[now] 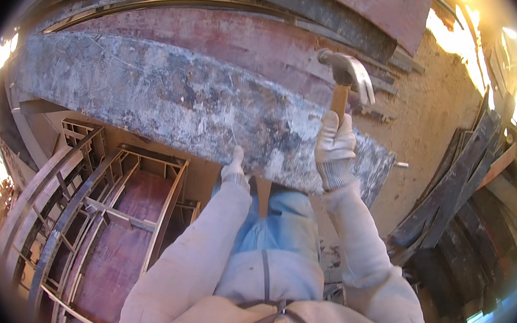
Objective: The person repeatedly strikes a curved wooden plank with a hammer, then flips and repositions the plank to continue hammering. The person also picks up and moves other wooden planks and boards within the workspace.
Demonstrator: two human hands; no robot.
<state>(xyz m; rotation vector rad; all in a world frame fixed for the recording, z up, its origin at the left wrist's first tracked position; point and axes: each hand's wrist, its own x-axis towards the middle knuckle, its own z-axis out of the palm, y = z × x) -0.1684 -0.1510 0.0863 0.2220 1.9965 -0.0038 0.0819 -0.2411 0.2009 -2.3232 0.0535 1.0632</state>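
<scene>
Rough plank; steel (wood-handled) hammer

No packages, labels, signs, screens.

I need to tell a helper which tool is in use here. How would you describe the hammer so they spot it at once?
Start at the long, grey, mortar-stained board that runs across the middle. At its right end the gloved right hand rises above it, gripping a wooden handle. On top sits the claw hammer: the only shiny metal head with a curved forked claw among weathered planks.

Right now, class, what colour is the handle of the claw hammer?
Light orange-brown wood, seen in the head view: the hammer handle above the gloved right hand.
</scene>
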